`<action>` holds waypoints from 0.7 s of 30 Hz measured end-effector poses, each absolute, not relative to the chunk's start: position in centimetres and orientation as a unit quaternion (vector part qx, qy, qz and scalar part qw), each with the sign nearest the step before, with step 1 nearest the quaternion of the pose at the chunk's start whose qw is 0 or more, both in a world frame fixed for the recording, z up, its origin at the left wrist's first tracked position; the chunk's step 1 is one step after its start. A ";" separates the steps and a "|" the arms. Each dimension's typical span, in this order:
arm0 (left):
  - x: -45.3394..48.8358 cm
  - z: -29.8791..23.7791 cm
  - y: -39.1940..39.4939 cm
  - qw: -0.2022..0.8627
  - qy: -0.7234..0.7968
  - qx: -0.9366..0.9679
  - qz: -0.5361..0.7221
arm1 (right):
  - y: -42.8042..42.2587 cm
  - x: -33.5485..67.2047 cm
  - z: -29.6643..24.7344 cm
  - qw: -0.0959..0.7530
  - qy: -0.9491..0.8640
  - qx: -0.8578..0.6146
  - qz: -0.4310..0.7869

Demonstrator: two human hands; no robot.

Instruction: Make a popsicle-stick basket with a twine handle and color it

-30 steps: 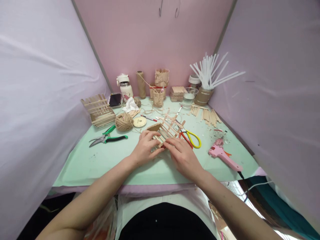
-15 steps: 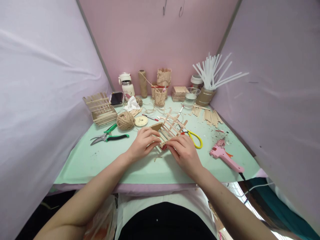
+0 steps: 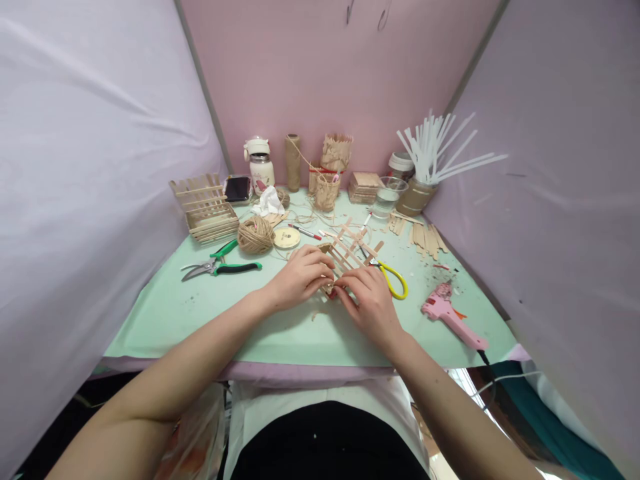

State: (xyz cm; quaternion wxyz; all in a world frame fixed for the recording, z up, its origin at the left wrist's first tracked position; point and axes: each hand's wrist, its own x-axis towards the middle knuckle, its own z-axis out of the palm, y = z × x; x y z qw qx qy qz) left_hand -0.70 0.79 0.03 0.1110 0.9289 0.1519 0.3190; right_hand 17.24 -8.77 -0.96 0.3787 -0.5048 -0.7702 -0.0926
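Head camera: the left hand [image 3: 303, 277] and the right hand [image 3: 369, 300] are pinched on the near edge of a small stick frame [image 3: 354, 235], low in the middle of the worktop [image 3: 200, 333]. Their fingertips almost meet; whether they touch cannot be told. From that edge the frame reaches forward and rightward, its long axis apparently slanting away, the crossed sticks lying beyond the right hand's fingers. Neither hand is clearly nearer. A yellow handle [image 3: 400, 275] lies just right of the right hand.
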 end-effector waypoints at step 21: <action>-1.0 -0.5 0.6 0.171 0.166 0.905 0.352 | -8.2 16.7 -1.7 0.424 -0.735 -0.528 -0.029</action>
